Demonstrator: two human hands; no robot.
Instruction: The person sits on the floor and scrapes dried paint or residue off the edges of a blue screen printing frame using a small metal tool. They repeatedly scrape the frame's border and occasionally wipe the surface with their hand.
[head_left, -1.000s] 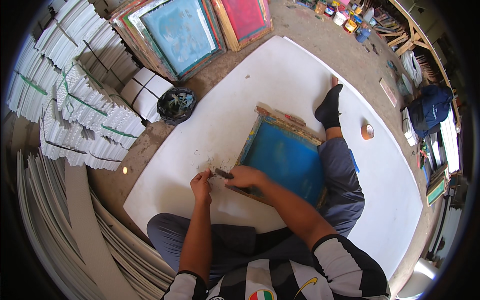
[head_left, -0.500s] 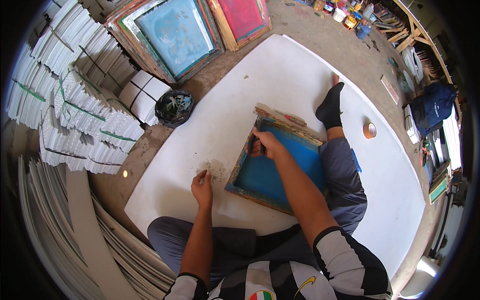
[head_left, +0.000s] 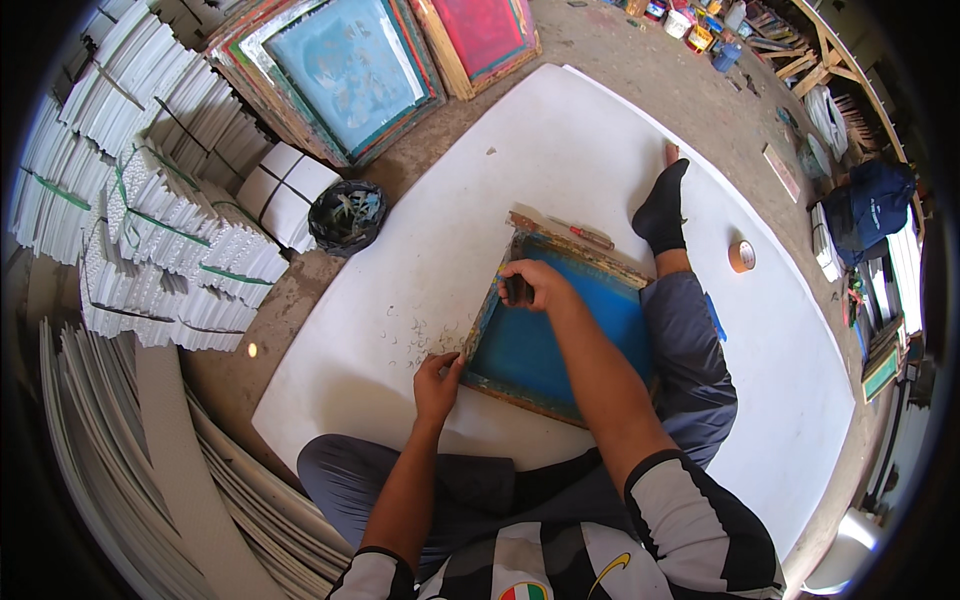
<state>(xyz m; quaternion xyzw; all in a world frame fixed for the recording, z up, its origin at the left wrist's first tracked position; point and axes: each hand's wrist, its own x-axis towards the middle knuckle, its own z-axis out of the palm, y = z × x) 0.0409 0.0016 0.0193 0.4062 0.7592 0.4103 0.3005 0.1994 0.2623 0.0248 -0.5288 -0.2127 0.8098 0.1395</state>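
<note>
A wooden screen-printing frame (head_left: pixel 552 405) with blue mesh (head_left: pixel 560 335) lies on the white sheet between my legs. Over its left side my right hand (head_left: pixel 535 285) is closed round a small dark tool (head_left: pixel 517 290), whose kind I cannot make out. Beside the frame's near left corner is my left hand (head_left: pixel 437 388), thumb and fingers drawn together; whatever is in them is too small to tell. Small curled bits (head_left: pixel 410 335), like staples, are scattered on the sheet left of the frame. A red-handled tool (head_left: pixel 592 237) lies along the frame's far side.
The white sheet (head_left: pixel 780 400) covers the floor under me. A roll of brown tape (head_left: pixel 741 256) stands right of my leg. A black-lined bin (head_left: pixel 347 217) sits off the sheet's left edge, near bundled white stacks (head_left: pixel 180 220). More screen frames (head_left: pixel 345 75) lean at the back.
My left hand has moved right, up to the frame's near left corner. My right hand has shifted slightly and turned, with the dark tool still in it.
</note>
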